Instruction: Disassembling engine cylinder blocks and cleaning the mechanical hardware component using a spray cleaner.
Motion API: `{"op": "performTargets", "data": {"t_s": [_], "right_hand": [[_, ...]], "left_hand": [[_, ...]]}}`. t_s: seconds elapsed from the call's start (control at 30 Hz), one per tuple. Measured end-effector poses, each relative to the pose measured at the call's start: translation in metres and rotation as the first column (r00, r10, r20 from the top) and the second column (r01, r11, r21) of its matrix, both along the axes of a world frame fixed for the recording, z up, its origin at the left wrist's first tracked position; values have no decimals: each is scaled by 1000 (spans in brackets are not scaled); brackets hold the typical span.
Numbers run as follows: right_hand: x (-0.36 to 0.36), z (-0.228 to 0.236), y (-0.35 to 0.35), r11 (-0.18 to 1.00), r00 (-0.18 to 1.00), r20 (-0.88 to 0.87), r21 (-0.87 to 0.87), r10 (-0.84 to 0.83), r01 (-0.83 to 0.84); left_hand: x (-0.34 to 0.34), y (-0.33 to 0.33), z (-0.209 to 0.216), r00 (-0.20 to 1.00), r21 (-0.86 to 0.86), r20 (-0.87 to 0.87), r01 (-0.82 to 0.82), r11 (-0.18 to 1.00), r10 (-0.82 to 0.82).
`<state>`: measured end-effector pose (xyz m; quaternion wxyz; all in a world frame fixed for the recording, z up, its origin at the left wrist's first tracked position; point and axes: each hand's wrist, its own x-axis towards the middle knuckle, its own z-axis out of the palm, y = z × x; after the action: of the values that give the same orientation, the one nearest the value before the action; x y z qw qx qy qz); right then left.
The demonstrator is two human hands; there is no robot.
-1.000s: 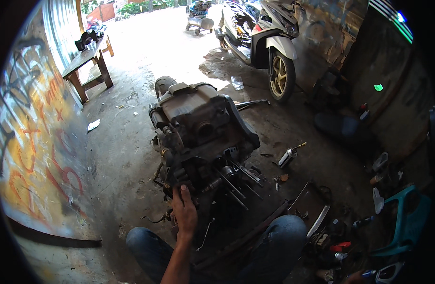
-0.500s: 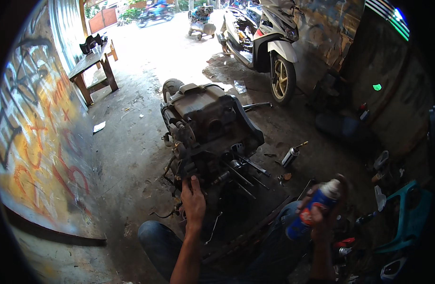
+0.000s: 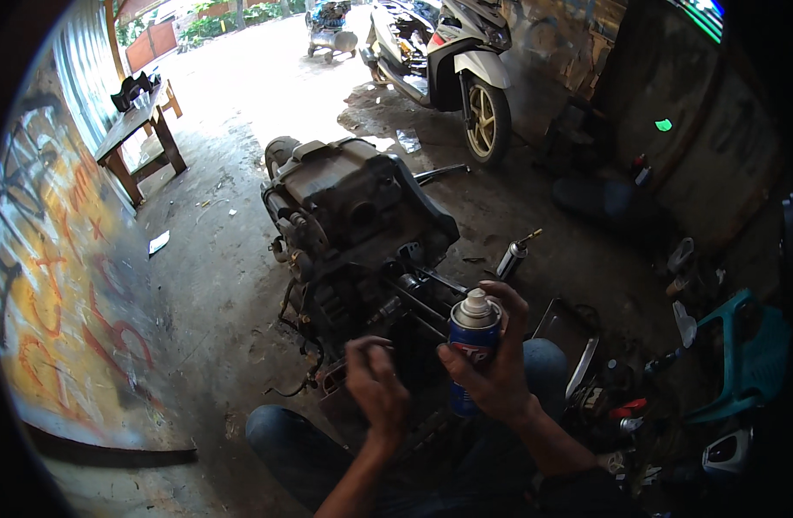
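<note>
My right hand (image 3: 508, 367) is wrapped round a blue spray can (image 3: 468, 395) with a pale nozzle on top. The can stands nearly upright above my knees, one finger reaching up beside the nozzle. To its left, my left hand (image 3: 379, 397) hovers with fingers loosely bent and apart, nothing visible in them. Just beyond both hands lies a dirty scooter engine (image 3: 344, 198) on the floor. Several long metal studs (image 3: 420, 312) stick out of its near side, partly behind the can. A cable (image 3: 297, 380) hangs at the engine's lower left.
Another spray can (image 3: 511, 261) with a thin nozzle stands right of the engine. Loose parts and a teal plastic panel (image 3: 742, 363) lie at the right. A white scooter (image 3: 478, 86) is parked at the back, a wooden table (image 3: 124, 134) by the painted left wall (image 3: 77, 285).
My left hand has come off the engine, moved right and bent its fingers. My right hand has brought the blue spray can leftward, in front of the studs, and more upright.
</note>
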<state>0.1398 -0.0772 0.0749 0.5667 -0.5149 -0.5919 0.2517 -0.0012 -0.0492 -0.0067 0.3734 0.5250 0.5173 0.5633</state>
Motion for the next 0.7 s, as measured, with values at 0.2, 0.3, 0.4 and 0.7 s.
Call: {"op": "performTargets", "data": {"t_s": [0.2, 0.3, 0.4, 0.7], "right_hand": [[11, -12, -7, 997, 1000, 5, 78, -12, 11], [3, -6, -7, 994, 996, -20, 69, -85, 86], [0, -10, -14, 982, 970, 151, 37, -189, 185], [3, -21, -13, 997, 913, 401, 68, -69, 45]], "left_hand": [[36, -46, -2, 704, -55, 491, 612, 789, -512], [35, -51, -8, 683, -72, 479, 657, 751, -551], [46, -58, -7, 893, -67, 311, 362, 930, -325], [29, -49, -26, 939, 218, 37, 325, 920, -341]]}}
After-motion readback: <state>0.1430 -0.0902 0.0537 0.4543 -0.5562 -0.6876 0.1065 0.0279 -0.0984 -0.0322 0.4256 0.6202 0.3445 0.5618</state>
